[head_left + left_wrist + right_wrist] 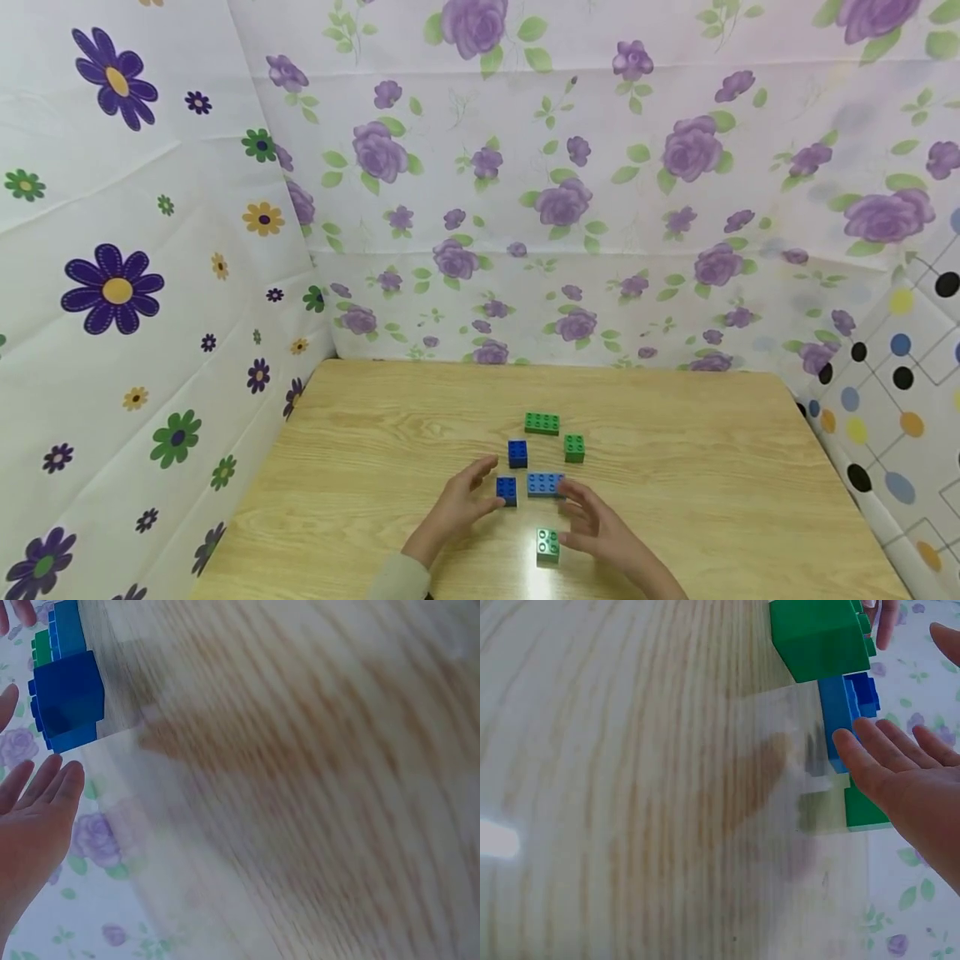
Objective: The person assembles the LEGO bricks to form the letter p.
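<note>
My left hand (461, 504) is at the left of a small dark blue toy brick (506, 492), thumb by its near side and fingers extended past it. Another dark blue brick (517, 453) sits just beyond. On the other side, my right hand (603, 533) has its fingertips by the right end of a long lighter blue brick (546, 485). Its thumb is beside a small green brick (547, 545), the nearest of the bricks. Neither hand grips anything. In the right wrist view the fingers (892, 750) look nearly straight; whether they touch the blue brick I cannot tell.
Farther back on the wooden table (390, 417) lie a long green brick (542, 423) and a small green brick (573, 448). A flowered cloth (525, 208) hangs behind the table's back edge, with patterned cloths at both sides.
</note>
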Available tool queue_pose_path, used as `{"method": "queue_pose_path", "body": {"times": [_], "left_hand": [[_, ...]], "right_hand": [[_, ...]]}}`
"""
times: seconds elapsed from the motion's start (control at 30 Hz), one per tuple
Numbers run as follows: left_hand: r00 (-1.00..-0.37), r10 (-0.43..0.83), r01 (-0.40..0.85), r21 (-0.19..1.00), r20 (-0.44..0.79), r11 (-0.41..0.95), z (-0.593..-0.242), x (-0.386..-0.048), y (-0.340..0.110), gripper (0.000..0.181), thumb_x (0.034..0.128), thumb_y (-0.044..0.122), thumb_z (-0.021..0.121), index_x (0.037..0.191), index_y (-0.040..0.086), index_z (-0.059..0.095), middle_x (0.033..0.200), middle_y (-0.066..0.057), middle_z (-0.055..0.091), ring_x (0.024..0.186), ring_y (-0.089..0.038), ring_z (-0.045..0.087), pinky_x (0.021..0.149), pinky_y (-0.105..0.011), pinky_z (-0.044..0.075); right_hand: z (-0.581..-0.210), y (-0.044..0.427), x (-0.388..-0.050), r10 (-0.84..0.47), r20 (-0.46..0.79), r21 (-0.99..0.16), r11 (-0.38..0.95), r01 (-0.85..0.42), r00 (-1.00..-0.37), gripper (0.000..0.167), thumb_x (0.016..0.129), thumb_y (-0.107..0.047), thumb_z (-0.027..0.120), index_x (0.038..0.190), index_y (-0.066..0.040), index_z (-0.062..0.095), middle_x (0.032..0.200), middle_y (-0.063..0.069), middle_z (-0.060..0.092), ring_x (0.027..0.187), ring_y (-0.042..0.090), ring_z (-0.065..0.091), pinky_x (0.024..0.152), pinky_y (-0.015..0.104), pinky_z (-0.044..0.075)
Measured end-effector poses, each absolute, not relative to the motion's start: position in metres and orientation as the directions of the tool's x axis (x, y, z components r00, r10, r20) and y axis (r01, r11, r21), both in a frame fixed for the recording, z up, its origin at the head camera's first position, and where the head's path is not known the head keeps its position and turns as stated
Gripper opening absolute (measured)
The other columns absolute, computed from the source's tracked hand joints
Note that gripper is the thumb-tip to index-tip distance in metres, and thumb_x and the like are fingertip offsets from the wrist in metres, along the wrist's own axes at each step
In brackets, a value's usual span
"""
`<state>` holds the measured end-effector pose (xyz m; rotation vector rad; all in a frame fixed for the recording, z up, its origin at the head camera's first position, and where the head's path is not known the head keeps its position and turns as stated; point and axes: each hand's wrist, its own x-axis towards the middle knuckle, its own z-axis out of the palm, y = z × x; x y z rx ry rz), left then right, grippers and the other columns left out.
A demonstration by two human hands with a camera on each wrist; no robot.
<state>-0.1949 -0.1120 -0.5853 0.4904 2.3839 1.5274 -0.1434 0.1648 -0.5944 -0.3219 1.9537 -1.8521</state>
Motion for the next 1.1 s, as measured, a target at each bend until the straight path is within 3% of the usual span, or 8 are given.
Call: {"method": "queue_pose_path", "body": {"times": [0.43, 0.8, 1.1], "left_hand": [[-0.894, 0.443, 0.096, 0.934, -0.071, 0.344, -0.592, -0.196, -0.112, 0.057, 0.0876, 0.007, 0.071, 0.139, -0.001, 0.046, 0.133, -0.023, 0.053, 0.119, -0.036, 0.054, 0.102, -0.045, 0.046], [-0.907, 0.412, 0.070, 0.933, -0.089, 0.354, -0.594, -0.196, -0.110, 0.048, 0.0863, 0.005, 0.071, 0.131, 0.002, 0.054, 0.128, -0.016, 0.058, 0.116, -0.032, 0.056, 0.100, -0.043, 0.048], [-0.909, 0.405, 0.076, 0.920, -0.095, 0.385, -0.592, -0.197, -0.109, 0.042, 0.0850, 0.003, 0.072, 0.125, 0.000, 0.058, 0.123, -0.016, 0.060, 0.113, -0.034, 0.057, 0.097, -0.043, 0.050]], "right_hand": [[-0.604, 0.166, -0.138, -0.549, -0.182, -0.981, 0.043, 0.190, -0.816, 0.071, 0.095, -0.015, 0.062, 0.151, -0.003, 0.020, 0.151, 0.027, 0.028, 0.136, 0.045, 0.030, 0.108, 0.051, 0.038], [-0.604, 0.162, -0.137, -0.546, -0.204, -0.977, 0.064, 0.202, -0.813, 0.059, 0.094, -0.016, 0.064, 0.143, 0.003, 0.036, 0.144, 0.025, 0.040, 0.131, 0.040, 0.042, 0.105, 0.044, 0.044], [-0.609, 0.158, -0.136, -0.497, -0.222, -0.975, 0.124, 0.185, -0.839, 0.051, 0.089, -0.014, 0.070, 0.133, 0.002, 0.050, 0.133, 0.017, 0.053, 0.122, 0.032, 0.052, 0.099, 0.037, 0.050]]}}
